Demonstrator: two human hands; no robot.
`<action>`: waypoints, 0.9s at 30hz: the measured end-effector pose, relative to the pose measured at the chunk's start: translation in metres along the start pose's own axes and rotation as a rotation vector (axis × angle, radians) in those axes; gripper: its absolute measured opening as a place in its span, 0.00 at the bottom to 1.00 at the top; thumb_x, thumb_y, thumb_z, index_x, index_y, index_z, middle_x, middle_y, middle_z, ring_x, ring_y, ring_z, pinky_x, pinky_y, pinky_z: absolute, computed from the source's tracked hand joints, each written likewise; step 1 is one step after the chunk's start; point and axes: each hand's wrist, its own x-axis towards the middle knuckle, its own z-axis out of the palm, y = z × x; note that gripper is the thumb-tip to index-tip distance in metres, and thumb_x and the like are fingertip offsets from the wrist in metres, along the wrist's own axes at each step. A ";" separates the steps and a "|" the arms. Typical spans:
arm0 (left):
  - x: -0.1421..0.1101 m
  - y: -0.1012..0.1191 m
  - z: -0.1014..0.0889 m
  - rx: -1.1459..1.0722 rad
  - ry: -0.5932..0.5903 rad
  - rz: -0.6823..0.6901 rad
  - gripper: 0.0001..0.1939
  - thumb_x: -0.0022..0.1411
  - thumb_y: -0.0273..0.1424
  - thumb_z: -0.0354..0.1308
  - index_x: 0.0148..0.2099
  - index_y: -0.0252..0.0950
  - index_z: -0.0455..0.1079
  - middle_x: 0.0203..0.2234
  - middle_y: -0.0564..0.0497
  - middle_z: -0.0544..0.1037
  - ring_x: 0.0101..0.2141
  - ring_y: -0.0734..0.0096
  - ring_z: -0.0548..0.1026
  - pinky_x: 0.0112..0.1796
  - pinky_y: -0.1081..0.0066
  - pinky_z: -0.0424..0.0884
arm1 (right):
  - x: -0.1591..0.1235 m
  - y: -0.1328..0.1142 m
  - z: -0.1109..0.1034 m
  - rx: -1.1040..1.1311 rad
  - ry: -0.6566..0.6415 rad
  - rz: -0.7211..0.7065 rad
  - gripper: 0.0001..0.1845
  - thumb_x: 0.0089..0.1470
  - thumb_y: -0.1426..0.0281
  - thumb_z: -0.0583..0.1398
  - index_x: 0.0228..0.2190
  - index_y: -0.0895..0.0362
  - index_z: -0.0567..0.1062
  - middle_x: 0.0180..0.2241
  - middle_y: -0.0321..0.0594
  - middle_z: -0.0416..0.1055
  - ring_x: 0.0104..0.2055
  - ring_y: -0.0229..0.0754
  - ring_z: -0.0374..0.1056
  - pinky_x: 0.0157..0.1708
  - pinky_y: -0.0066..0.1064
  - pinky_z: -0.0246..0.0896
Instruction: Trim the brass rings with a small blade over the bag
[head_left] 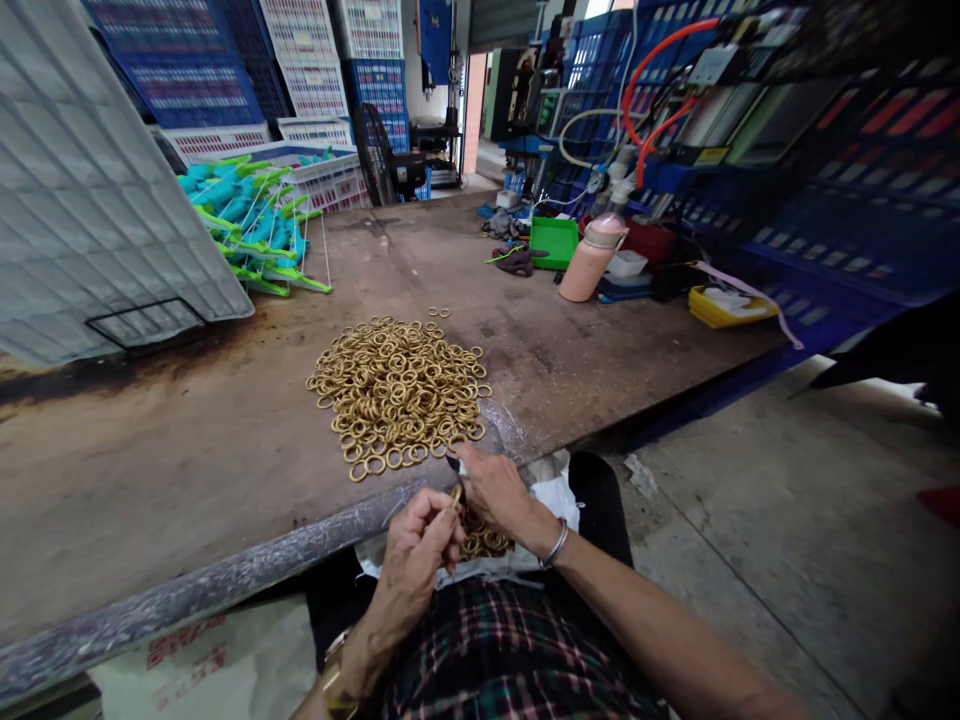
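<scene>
Brass-like metal rings [397, 385] look faintly glossy; the tabletop [570, 385] is worn and matt, its near edge [225, 572] rough; plastic crates [304, 40] far left; the near plaid shirt [495, 650] woven cloth

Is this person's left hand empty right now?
No, the left hand pinches a gold-coloured ring between thumb and fingers.

The ring pile [397, 390] blocks straight ahead — the tabletop [187, 440] lies open leftward.

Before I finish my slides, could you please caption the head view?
A person's left hand pinches a golden ring beside the right hand, before a heap of similar rings on a worktable.
</scene>
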 end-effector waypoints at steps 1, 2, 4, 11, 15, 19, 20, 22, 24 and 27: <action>0.000 -0.001 0.000 -0.062 -0.029 -0.012 0.14 0.52 0.41 0.58 0.29 0.34 0.64 0.18 0.57 0.68 0.16 0.82 0.62 0.16 0.79 0.59 | 0.002 0.002 -0.001 -0.003 0.031 0.023 0.15 0.52 0.76 0.48 0.42 0.59 0.64 0.33 0.45 0.72 0.33 0.43 0.69 0.30 0.29 0.54; 0.001 -0.002 0.000 -0.130 -0.041 -0.033 0.14 0.53 0.40 0.57 0.28 0.34 0.64 0.19 0.56 0.68 0.16 0.82 0.63 0.16 0.79 0.59 | 0.004 0.004 -0.003 -0.010 0.060 0.047 0.16 0.52 0.76 0.48 0.43 0.59 0.63 0.34 0.44 0.72 0.34 0.43 0.68 0.31 0.29 0.54; 0.004 -0.003 -0.003 -0.248 -0.023 -0.093 0.14 0.54 0.40 0.56 0.28 0.34 0.63 0.21 0.54 0.70 0.17 0.81 0.63 0.15 0.79 0.58 | 0.008 0.007 -0.006 -0.035 0.094 0.088 0.17 0.53 0.74 0.48 0.46 0.58 0.60 0.36 0.45 0.71 0.35 0.43 0.68 0.33 0.29 0.55; 0.009 -0.001 -0.011 -0.481 0.050 -0.221 0.10 0.50 0.34 0.60 0.31 0.34 0.64 0.24 0.52 0.72 0.20 0.79 0.68 0.16 0.80 0.58 | 0.014 0.004 -0.008 -0.120 0.068 0.110 0.12 0.55 0.73 0.48 0.43 0.55 0.61 0.38 0.45 0.70 0.35 0.42 0.68 0.31 0.28 0.55; 0.012 -0.001 -0.015 -0.598 0.008 -0.277 0.09 0.49 0.31 0.61 0.31 0.33 0.65 0.22 0.53 0.70 0.21 0.79 0.68 0.17 0.81 0.58 | 0.014 0.006 -0.005 -0.084 0.106 0.105 0.12 0.55 0.74 0.47 0.41 0.56 0.63 0.36 0.43 0.71 0.33 0.42 0.68 0.29 0.28 0.53; 0.016 0.000 -0.017 -0.582 0.073 -0.283 0.12 0.46 0.32 0.63 0.26 0.32 0.63 0.24 0.52 0.71 0.23 0.77 0.69 0.17 0.81 0.58 | 0.013 0.010 -0.002 0.103 0.193 0.043 0.10 0.52 0.75 0.49 0.37 0.58 0.65 0.35 0.41 0.70 0.32 0.40 0.66 0.30 0.27 0.52; 0.017 0.001 -0.016 -0.549 0.090 -0.259 0.13 0.46 0.32 0.64 0.26 0.33 0.63 0.24 0.52 0.71 0.23 0.77 0.69 0.16 0.81 0.57 | 0.013 0.010 -0.002 0.181 0.211 0.024 0.09 0.52 0.75 0.49 0.36 0.58 0.66 0.32 0.40 0.70 0.31 0.39 0.65 0.30 0.27 0.52; 0.018 0.002 -0.014 -0.441 0.119 -0.167 0.14 0.45 0.34 0.64 0.27 0.34 0.62 0.22 0.54 0.70 0.22 0.78 0.68 0.16 0.82 0.56 | 0.012 0.010 -0.001 0.359 0.230 -0.006 0.06 0.51 0.74 0.50 0.31 0.57 0.66 0.26 0.35 0.67 0.28 0.36 0.62 0.29 0.25 0.51; 0.018 0.002 -0.013 -0.256 0.176 -0.038 0.13 0.47 0.36 0.62 0.30 0.36 0.63 0.19 0.57 0.67 0.18 0.80 0.64 0.15 0.81 0.54 | 0.012 0.008 0.001 0.557 0.209 -0.016 0.05 0.50 0.72 0.51 0.27 0.57 0.66 0.22 0.32 0.64 0.25 0.35 0.59 0.27 0.24 0.51; 0.019 0.002 -0.014 0.109 0.272 0.169 0.12 0.50 0.35 0.59 0.37 0.37 0.68 0.16 0.59 0.66 0.16 0.79 0.61 0.17 0.79 0.58 | 0.011 0.004 0.004 0.869 0.104 -0.016 0.03 0.48 0.71 0.52 0.25 0.57 0.65 0.21 0.29 0.62 0.24 0.33 0.58 0.26 0.23 0.52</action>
